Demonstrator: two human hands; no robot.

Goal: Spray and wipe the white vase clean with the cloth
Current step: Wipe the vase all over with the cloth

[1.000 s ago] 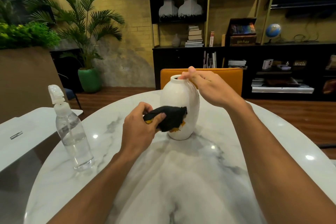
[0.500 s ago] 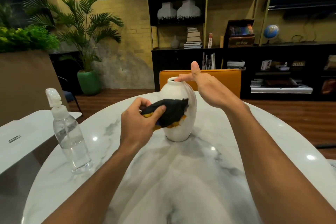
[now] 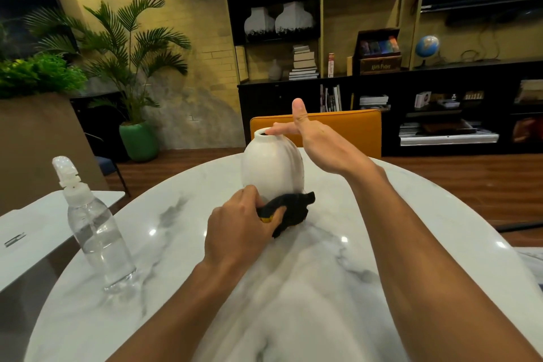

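Observation:
The white vase (image 3: 271, 167) stands upright on the round marble table (image 3: 308, 288), a bit beyond its middle. My left hand (image 3: 238, 229) grips a black cloth (image 3: 292, 210) with a yellow edge and holds it against the vase's lower front, at the base. My right hand (image 3: 317, 141) is flat, fingers straight, with the fingertips touching the vase's rim and the thumb pointing up. A clear spray bottle (image 3: 94, 226) with a white trigger head stands on the table at the left, apart from both hands.
An orange chair back (image 3: 346, 129) rises just behind the table's far edge. A second white tabletop (image 3: 35, 232) lies to the left, separated by a gap. Dark shelving with books and vases lines the far wall, and a potted palm (image 3: 129, 73) stands in the left corner.
My left hand has carried the cloth from the vase's middle down to its base. My right hand's thumb has lifted off the rim and its fingers have straightened.

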